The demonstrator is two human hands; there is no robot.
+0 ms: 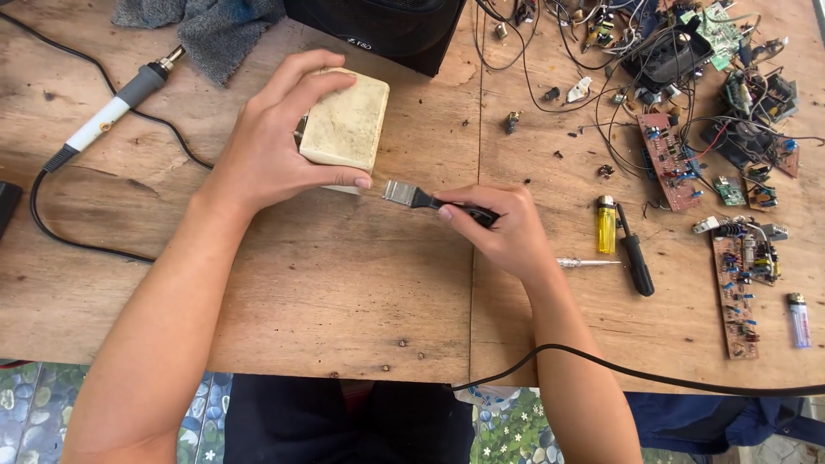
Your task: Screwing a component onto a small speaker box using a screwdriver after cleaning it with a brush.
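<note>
My left hand (271, 142) grips a dirty cream-coloured plastic box (345, 122), tilted up on the wooden table (344, 275), fingers over its top and thumb under its near edge. My right hand (507, 228) holds a small brush with a black handle (464, 209). The brush's metal ferrule (398, 192) points left, just below the box's near right corner.
A soldering iron (116, 105) with a black cord lies at the left. A grey cloth (210, 30) and a black speaker box (378, 30) sit at the back. To the right are a yellow lighter (607, 225), a black-handled screwdriver (636, 258), circuit boards (739, 283) and tangled wires (687, 51).
</note>
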